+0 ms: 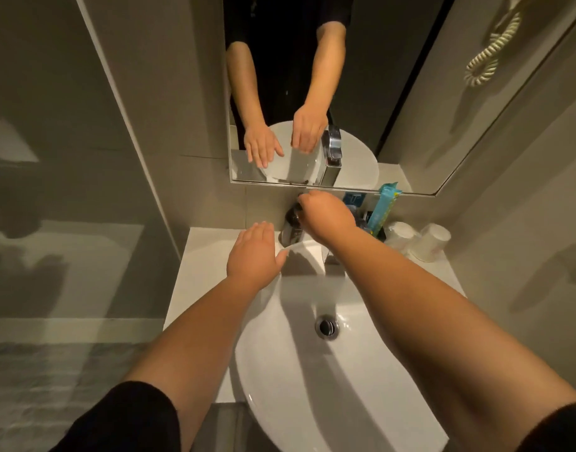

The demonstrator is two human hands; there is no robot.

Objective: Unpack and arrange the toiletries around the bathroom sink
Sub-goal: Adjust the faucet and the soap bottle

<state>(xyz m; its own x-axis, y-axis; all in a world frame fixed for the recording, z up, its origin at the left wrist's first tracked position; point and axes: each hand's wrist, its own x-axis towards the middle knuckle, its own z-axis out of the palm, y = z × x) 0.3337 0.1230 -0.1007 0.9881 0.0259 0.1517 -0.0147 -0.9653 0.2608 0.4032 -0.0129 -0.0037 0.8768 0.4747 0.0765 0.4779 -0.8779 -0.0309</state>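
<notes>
— Right hand (325, 216), what does it do?
— It reaches behind the faucet (291, 231), fingers curled on a small dark thing (295, 213) near the wall; what the thing is I cannot tell.
— And the left hand (254, 256)?
— It is flat, fingers straight and together, over the counter (195, 275) beside the sink (312, 370).
— Where are the toiletries?
— A blue packet (383, 210) stands upright in a dark holder right of the faucet, two paper cups (417, 241) upside down next to it.
</notes>
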